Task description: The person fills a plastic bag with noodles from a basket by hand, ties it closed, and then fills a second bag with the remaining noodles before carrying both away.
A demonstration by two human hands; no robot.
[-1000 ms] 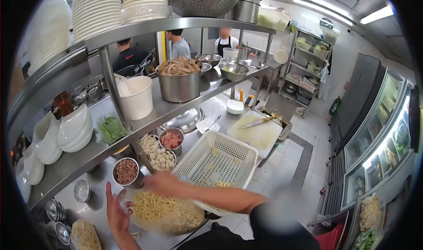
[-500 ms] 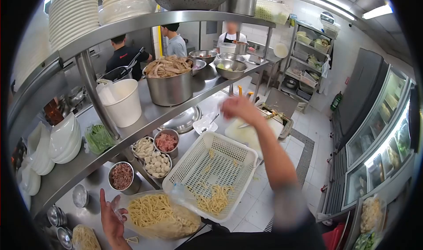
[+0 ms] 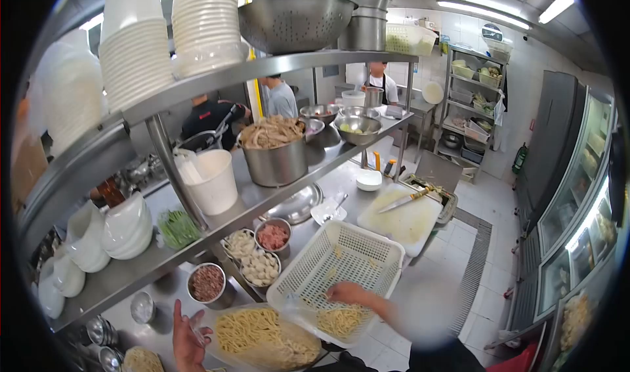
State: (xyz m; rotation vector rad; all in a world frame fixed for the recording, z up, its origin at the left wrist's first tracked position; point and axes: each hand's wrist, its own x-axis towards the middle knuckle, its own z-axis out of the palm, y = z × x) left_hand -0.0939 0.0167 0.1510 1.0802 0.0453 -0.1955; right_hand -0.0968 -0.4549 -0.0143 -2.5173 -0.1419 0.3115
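My right hand is over the white perforated basket, its fingers curled together. Whatever they hold, if anything, is hidden. Below it, a small heap of yellow noodles lies at the basket's near end. My left hand is open at the left side of a clear plastic bag holding more noodles. Its index finger points up, apart from the others, and clear film touches its fingers. Clear plastic also hangs over the basket's left corner.
Behind the bag stand pots of dark minced meat, pink meat and pale round balls. A knife lies on the cutting board. A steel shelf runs above. Several people stand beyond it.
My right hand has come down from above the cutting board area into the basket, uncovering the knife and a white bowl. My left hand stays beside the bag. The view has shifted.
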